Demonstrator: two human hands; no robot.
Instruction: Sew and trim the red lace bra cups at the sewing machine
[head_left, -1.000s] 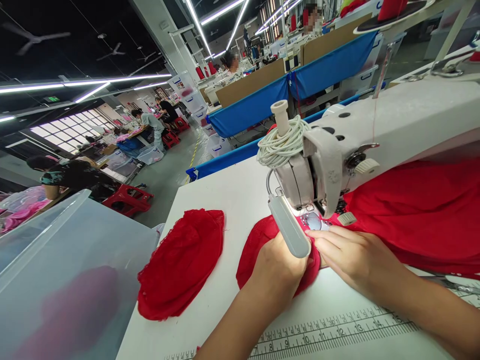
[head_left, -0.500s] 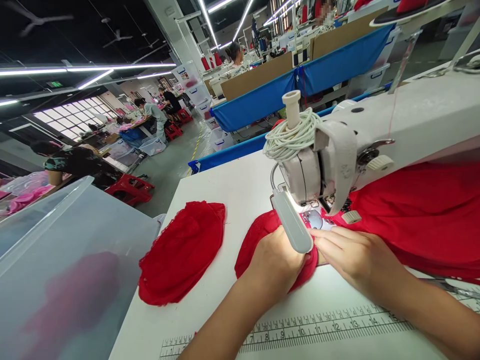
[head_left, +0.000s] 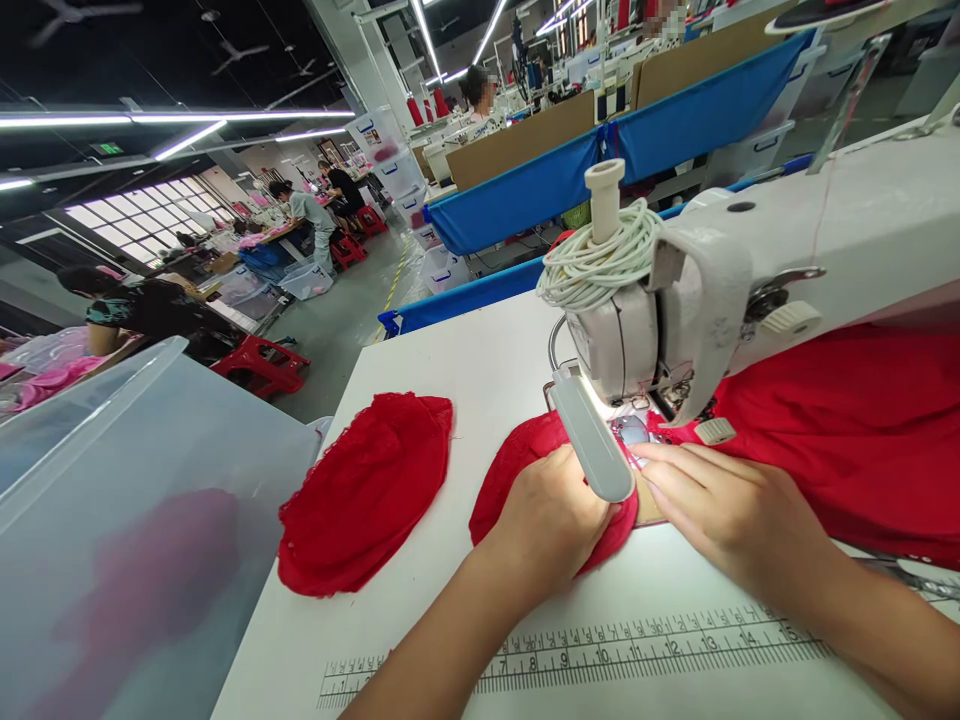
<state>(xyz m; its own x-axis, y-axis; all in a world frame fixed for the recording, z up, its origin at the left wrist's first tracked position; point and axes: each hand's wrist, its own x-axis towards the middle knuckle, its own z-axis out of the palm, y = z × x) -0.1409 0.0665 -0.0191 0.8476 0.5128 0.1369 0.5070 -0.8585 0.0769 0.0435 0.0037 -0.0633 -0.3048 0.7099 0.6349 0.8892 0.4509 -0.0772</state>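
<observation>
1. The left hand (head_left: 551, 520) lay back upward, its forearm rising from the bottom edge toward the right. Its fingers bent down over a small red cloth piece (head_left: 517, 450); their tips were hidden, so I could not tell whether they gripped it.
2. The right hand (head_left: 727, 500) came in from the lower right corner, back upward, its fingers stretched leftward and close together. Their tips met near the cloth's right edge, just in front of the needle area; whether they pinched it, I could not tell.
3. That cloth piece sat flat on the white table (head_left: 427, 620), partly under the left hand and beside the head of one sewing machine (head_left: 705, 270).
4. Small red pieces numbered two: this one, and a second red piece (head_left: 367, 490) lying apart to the left.
5. One large red cloth (head_left: 862, 430) spread at the right, below the machine's arm.
6. One grey lamp (head_left: 596, 440) hung over the left hand's fingers, and one coil of pale cord (head_left: 600, 260) circled a post on the machine.
7. One printed ruler scale (head_left: 600, 660) ran along the near side; one translucent bin (head_left: 150, 480) stood at the left.
</observation>
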